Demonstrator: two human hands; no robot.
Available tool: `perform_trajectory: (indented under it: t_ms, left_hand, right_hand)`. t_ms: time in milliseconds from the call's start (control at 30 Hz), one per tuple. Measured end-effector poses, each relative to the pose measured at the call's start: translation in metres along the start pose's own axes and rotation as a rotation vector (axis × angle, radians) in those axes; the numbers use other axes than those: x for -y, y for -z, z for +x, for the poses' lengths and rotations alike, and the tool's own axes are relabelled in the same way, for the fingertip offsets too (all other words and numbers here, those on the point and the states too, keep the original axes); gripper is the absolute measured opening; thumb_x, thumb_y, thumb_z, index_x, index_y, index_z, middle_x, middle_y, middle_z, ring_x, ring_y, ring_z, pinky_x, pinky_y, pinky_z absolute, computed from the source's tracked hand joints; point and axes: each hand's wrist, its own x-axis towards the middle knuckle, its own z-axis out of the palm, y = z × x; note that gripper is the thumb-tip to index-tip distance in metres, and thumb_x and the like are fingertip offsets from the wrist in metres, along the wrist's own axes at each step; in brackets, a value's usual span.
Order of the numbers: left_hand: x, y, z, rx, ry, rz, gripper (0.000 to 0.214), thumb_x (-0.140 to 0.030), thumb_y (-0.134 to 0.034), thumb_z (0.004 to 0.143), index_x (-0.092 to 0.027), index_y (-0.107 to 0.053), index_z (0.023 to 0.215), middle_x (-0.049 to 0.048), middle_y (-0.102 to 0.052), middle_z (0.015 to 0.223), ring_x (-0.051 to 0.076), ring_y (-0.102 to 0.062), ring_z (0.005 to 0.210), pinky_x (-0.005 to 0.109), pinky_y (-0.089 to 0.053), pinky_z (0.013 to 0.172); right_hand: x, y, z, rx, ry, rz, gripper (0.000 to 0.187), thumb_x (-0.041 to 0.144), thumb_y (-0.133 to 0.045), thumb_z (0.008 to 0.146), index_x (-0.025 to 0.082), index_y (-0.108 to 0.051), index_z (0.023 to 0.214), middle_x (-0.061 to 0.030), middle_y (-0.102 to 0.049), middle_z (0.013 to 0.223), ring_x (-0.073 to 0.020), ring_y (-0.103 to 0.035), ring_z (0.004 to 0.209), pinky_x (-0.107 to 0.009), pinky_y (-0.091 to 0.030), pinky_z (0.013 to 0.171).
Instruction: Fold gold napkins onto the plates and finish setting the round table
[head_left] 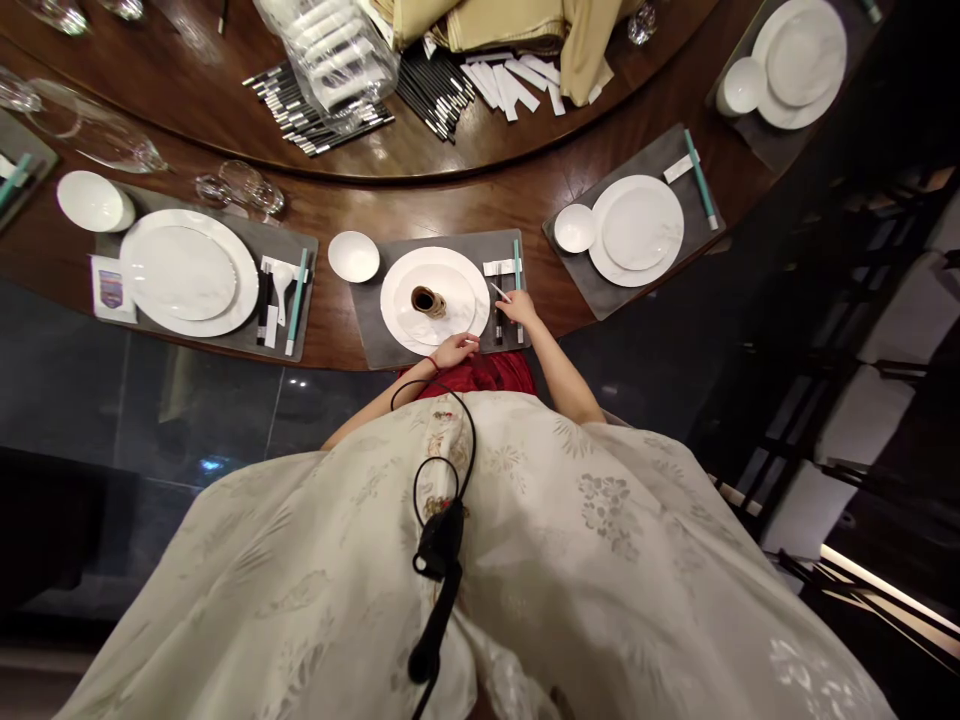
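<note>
My right hand (517,307) pinches a thin white piece (500,292), too small to name, over the black chopsticks (499,322). A teal chopstick set (517,262) lies beside them, its upper part across a white rest (496,268). My left hand (455,350) is at the near rim of the large white plate (392,285), fingers curled together; whether they hold anything is unclear. On the smaller plate (459,322) on top stands a rolled brown napkin (430,301). All this is on a grey placemat (367,325), with a white bowl (354,257) at its upper left corner.
Similar settings with stacked plates stand left (184,270) and right (637,225). The raised round turntable (510,150) bears black chopsticks (435,95), white paper sleeves (514,85), plastic-wrapped white items (330,55) and tan cloths (502,25). Glasses (244,187) lie at left.
</note>
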Motion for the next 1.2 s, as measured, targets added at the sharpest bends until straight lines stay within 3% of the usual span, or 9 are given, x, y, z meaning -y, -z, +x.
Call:
perform_trajectory:
  t_ms: [133, 300, 600, 667, 733, 800, 867, 967, 1200]
  left_hand:
    - [-0.002, 0.004, 0.000, -0.022, 0.018, -0.069, 0.012, -0.013, -0.065, 0.087, -0.015, -0.064, 0.099, 0.0032, -0.070, 0.081, 0.009, -0.062, 0.065, 0.018, -0.043, 0.060]
    - [0.001, 0.004, 0.002, -0.012, 0.024, -0.092, 0.011, -0.016, -0.063, 0.090, -0.015, -0.063, 0.100, 0.0041, -0.071, 0.082, 0.009, -0.063, 0.066, 0.016, -0.043, 0.059]
    - [-0.008, 0.003, 0.003, -0.039, 0.031, -0.032, 0.010, -0.015, -0.059, 0.091, -0.014, -0.063, 0.100, 0.0054, -0.072, 0.084, 0.010, -0.064, 0.066, 0.019, -0.045, 0.063]
    - [-0.008, 0.004, 0.002, -0.043, 0.036, -0.030, 0.010, -0.015, -0.059, 0.091, -0.014, -0.062, 0.100, 0.0055, -0.072, 0.085, 0.009, -0.064, 0.066, 0.019, -0.045, 0.063]
    - [-0.007, 0.005, 0.002, -0.047, 0.036, -0.031, 0.009, -0.015, -0.060, 0.091, -0.014, -0.062, 0.100, 0.0050, -0.072, 0.083, 0.009, -0.064, 0.066, 0.019, -0.045, 0.064]
    - [-0.006, 0.006, 0.001, -0.048, 0.030, -0.035, 0.009, -0.017, -0.062, 0.091, -0.015, -0.062, 0.099, 0.0043, -0.071, 0.082, 0.009, -0.064, 0.065, 0.020, -0.046, 0.065]
    - [-0.005, 0.006, 0.001, -0.046, 0.025, -0.041, 0.008, -0.017, -0.062, 0.091, -0.015, -0.062, 0.099, 0.0039, -0.070, 0.082, 0.009, -0.064, 0.065, 0.020, -0.047, 0.065]
    - [-0.006, 0.006, 0.000, -0.037, 0.025, -0.061, 0.008, -0.014, -0.058, 0.092, -0.015, -0.061, 0.099, 0.0041, -0.070, 0.083, 0.009, -0.064, 0.066, 0.020, -0.048, 0.068]
    - [-0.005, 0.009, 0.002, -0.012, -0.003, -0.081, 0.009, -0.016, -0.063, 0.090, -0.014, -0.061, 0.099, 0.0048, -0.071, 0.082, 0.010, -0.065, 0.068, 0.021, -0.049, 0.070]
  right_hand:
    - [0.012, 0.000, 0.019, 0.092, -0.014, -0.181, 0.025, 0.036, -0.063, 0.091, 0.013, -0.072, 0.097, -0.0054, -0.072, 0.080, -0.0146, -0.067, 0.067, -0.023, -0.053, 0.072]
    - [0.022, -0.004, 0.006, -0.088, -0.066, -0.331, 0.039, 0.042, -0.068, 0.089, 0.012, -0.069, 0.113, -0.0169, -0.069, 0.119, -0.0259, -0.067, 0.111, -0.034, -0.053, 0.095]
    - [0.020, -0.016, -0.007, -0.086, -0.098, -0.300, 0.028, 0.036, -0.065, 0.092, 0.015, -0.069, 0.110, -0.0151, -0.070, 0.116, -0.0252, -0.066, 0.113, -0.034, -0.052, 0.098]
    - [0.017, -0.016, -0.006, -0.129, -0.104, -0.168, 0.030, 0.041, -0.064, 0.093, 0.015, -0.069, 0.105, -0.0123, -0.072, 0.106, -0.0222, -0.069, 0.102, -0.030, -0.053, 0.091]
    - [0.014, -0.015, -0.007, -0.122, -0.101, 0.110, 0.043, 0.052, -0.049, 0.100, 0.013, -0.068, 0.103, -0.0061, -0.069, 0.082, -0.0148, -0.066, 0.076, -0.023, -0.052, 0.076]
    - [0.010, -0.011, -0.010, -0.019, -0.087, 0.467, 0.064, 0.061, -0.024, 0.104, 0.012, -0.065, 0.103, 0.0028, -0.052, 0.059, -0.0086, -0.048, 0.050, -0.019, -0.044, 0.059]
    - [0.005, -0.006, -0.014, 0.120, -0.070, 0.766, 0.073, 0.065, -0.009, 0.103, 0.013, -0.061, 0.103, 0.0091, -0.033, 0.049, -0.0078, -0.027, 0.040, -0.017, -0.034, 0.048]
    - [-0.004, 0.002, -0.023, 0.246, -0.059, 0.993, 0.062, 0.059, -0.008, 0.102, 0.018, -0.055, 0.098, 0.0106, -0.022, 0.051, -0.0100, -0.016, 0.039, -0.018, -0.027, 0.042]
    - [-0.020, 0.003, -0.036, 0.291, -0.089, 1.073, 0.020, 0.031, -0.030, 0.093, 0.022, -0.040, 0.078, 0.0068, -0.036, 0.057, -0.0079, -0.021, 0.042, -0.017, -0.022, 0.040]
